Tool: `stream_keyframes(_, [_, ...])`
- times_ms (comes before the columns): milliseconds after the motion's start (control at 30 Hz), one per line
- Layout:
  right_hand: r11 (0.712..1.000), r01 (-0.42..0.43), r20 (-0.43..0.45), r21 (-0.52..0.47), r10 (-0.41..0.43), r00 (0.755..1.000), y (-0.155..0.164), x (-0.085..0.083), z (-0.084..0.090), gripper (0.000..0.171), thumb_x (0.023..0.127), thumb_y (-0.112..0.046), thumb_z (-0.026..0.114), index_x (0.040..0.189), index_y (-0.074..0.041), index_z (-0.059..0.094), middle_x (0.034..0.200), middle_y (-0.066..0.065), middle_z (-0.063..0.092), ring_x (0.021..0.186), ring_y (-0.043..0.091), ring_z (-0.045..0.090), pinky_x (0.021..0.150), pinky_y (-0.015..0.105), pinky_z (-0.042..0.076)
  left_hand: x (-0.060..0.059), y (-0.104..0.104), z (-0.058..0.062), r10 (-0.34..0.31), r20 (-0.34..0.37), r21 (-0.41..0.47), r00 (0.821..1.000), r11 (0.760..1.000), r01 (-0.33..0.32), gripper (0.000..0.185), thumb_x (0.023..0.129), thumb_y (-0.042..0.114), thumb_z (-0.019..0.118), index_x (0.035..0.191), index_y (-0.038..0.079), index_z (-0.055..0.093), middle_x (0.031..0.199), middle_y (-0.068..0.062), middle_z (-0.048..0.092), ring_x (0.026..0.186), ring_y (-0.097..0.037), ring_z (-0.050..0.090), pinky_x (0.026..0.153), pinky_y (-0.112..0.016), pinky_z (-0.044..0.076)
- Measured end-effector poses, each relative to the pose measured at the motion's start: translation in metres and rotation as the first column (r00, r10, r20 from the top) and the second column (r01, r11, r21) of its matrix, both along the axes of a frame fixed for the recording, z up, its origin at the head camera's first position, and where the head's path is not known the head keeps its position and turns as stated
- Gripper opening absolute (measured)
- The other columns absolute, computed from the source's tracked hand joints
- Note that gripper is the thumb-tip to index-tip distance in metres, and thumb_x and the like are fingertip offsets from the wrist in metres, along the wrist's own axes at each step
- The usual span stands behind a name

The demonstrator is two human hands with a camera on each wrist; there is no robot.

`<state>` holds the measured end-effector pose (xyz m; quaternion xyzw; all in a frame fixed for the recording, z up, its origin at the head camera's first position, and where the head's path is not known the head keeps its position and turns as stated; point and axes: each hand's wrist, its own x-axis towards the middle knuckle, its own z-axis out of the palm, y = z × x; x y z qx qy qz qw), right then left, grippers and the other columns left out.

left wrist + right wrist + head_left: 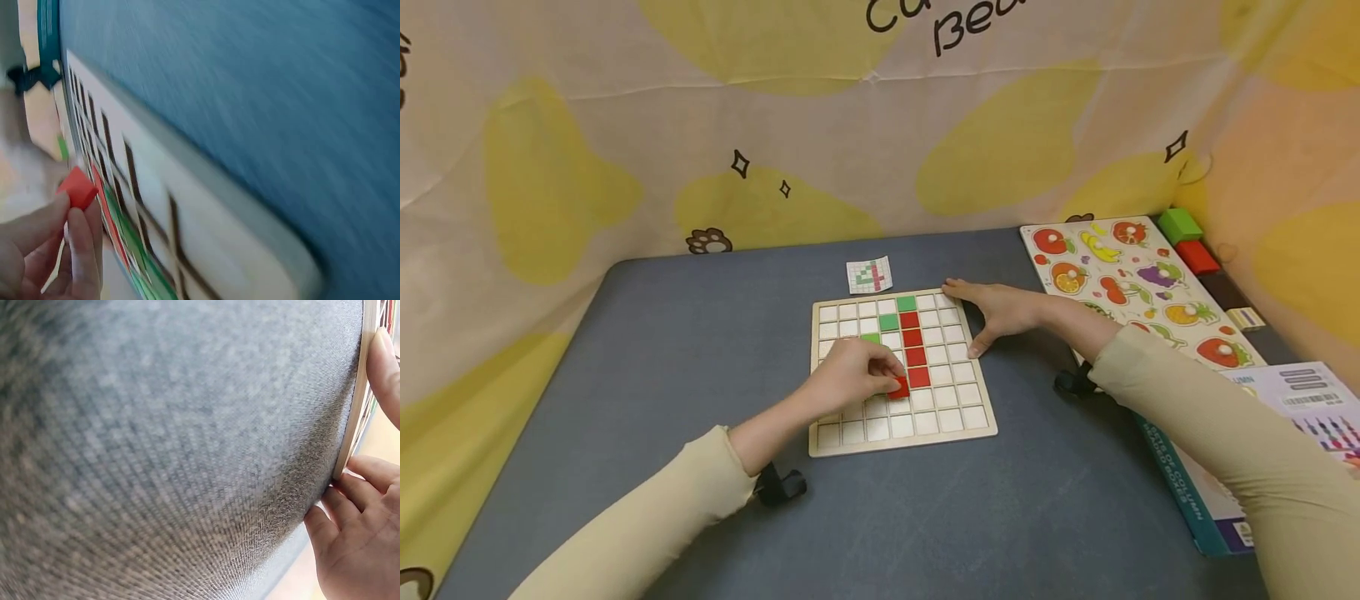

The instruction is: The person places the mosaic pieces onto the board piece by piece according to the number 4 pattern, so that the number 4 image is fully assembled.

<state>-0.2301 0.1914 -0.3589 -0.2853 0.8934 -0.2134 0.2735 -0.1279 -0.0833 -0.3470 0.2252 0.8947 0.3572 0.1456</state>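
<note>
A light wooden grid board lies on the table, its cells mostly white. A column of red tiles and several green tiles sit in its cells. Over the lower middle of the board, my left hand pinches a red square tile between thumb and fingers; the left wrist view shows this tile tilted at the fingertips. Spread along the board's right side, my right hand touches the edge with its thumb and reaches the top right corner with its fingers, as the right wrist view confirms.
A small pattern card lies just behind the board. At right are a fruit picture board, green and red blocks, and a boxed set partly under my right forearm. A patterned cloth hangs behind.
</note>
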Motion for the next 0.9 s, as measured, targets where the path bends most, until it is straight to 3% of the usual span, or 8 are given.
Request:
stream_keyframes(133, [1.000, -0.001, -0.010, -0.007, 0.001, 1.000, 0.000, 0.001, 0.000, 0.114, 0.074, -0.035, 0.086, 0.159, -0.006, 0.014, 0.168, 0.018, 0.003, 0.155, 0.039, 0.006, 0.122, 0.061, 0.013, 0.003, 0.020, -0.005, -0.024, -0.028, 0.014, 0.999, 1.000, 0.024, 0.006, 0.084, 0.005, 0.074, 0.088, 0.009, 0.077, 0.083, -0.003, 0.076, 0.070, -0.003, 0.063, 0.068, -0.018, 0.050])
stream_keyframes(333, [1.000, -0.006, -0.015, -0.005, 0.006, 1.000, 0.001, 0.001, -0.001, 0.114, 0.075, -0.035, 0.085, 0.159, -0.006, 0.014, 0.167, 0.018, 0.004, 0.155, 0.039, 0.007, 0.122, 0.062, 0.013, 0.004, 0.033, -0.009, -0.046, -0.085, -0.043, 0.995, 0.998, 0.042, 0.005, 0.080, 0.005, 0.077, 0.083, 0.009, 0.077, 0.080, -0.001, 0.077, 0.068, -0.002, 0.063, 0.063, -0.015, 0.048])
stream_keyframes(567, [1.000, -0.002, -0.008, -0.016, 0.002, 1.000, 0.001, 0.002, -0.001, 0.114, 0.074, -0.035, 0.086, 0.159, -0.006, 0.014, 0.168, 0.017, 0.003, 0.155, 0.039, 0.006, 0.122, 0.061, 0.013, 0.007, 0.036, -0.011, -0.044, -0.130, -0.063, 0.991, 0.997, 0.036, 0.004, 0.079, 0.004, 0.078, 0.078, 0.008, 0.077, 0.075, -0.001, 0.076, 0.067, -0.005, 0.063, 0.061, -0.016, 0.046])
stream_keyframes(733, [1.000, -0.005, -0.003, -0.018, 0.005, 1.000, 0.001, 0.002, -0.001, 0.115, 0.074, -0.034, 0.086, 0.159, -0.006, 0.014, 0.168, 0.017, 0.003, 0.156, 0.038, 0.005, 0.123, 0.060, 0.013, 0.009, 0.038, -0.011, -0.046, -0.199, -0.126, 0.979, 0.992, 0.021, 0.005, 0.079, 0.008, 0.080, 0.075, 0.012, 0.080, 0.076, 0.002, 0.077, 0.073, -0.009, 0.065, 0.059, -0.018, 0.044])
stream_keyframes(900, [1.000, -0.003, 0.000, -0.017, 0.003, 1.000, 0.000, 0.002, -0.001, 0.115, 0.074, -0.033, 0.086, 0.159, -0.005, 0.013, 0.168, 0.017, 0.003, 0.156, 0.038, 0.004, 0.123, 0.060, 0.013, 0.007, 0.029, -0.010, -0.060, -0.222, -0.139, 0.973, 0.990, 0.030, 0.007, 0.081, 0.010, 0.078, 0.087, 0.013, 0.080, 0.086, 0.000, 0.074, 0.079, -0.012, 0.063, 0.067, -0.022, 0.047])
